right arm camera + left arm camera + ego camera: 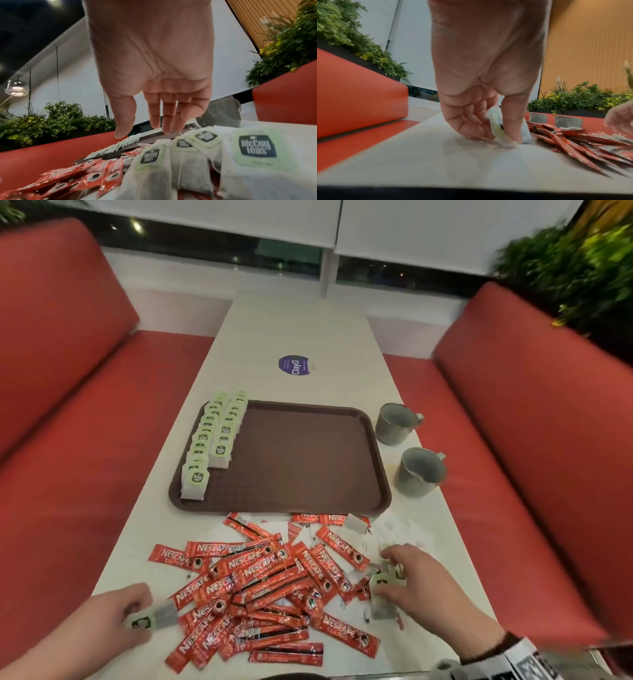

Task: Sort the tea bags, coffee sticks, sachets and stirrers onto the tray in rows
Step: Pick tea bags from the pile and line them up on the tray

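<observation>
A brown tray (308, 460) lies mid-table with two rows of green-tagged tea bags (212, 440) along its left side. In front of it sprawls a pile of red coffee sticks (260, 577), also seen low in the left wrist view (573, 142). My left hand (137, 616) is at the pile's left edge and pinches one tea bag (496, 125) between thumb and fingers, its lower edge on the table. My right hand (390, 573) hovers with straight fingers (164, 121) just over several loose tea bags (187, 155) at the pile's right. White sachets (394, 530) lie scattered beyond it.
Two grey metal mugs (394, 422) (419, 470) stand right of the tray. A round purple sticker (296, 365) is on the table behind the tray. Red bench seats (68, 440) flank the narrow white table on both sides.
</observation>
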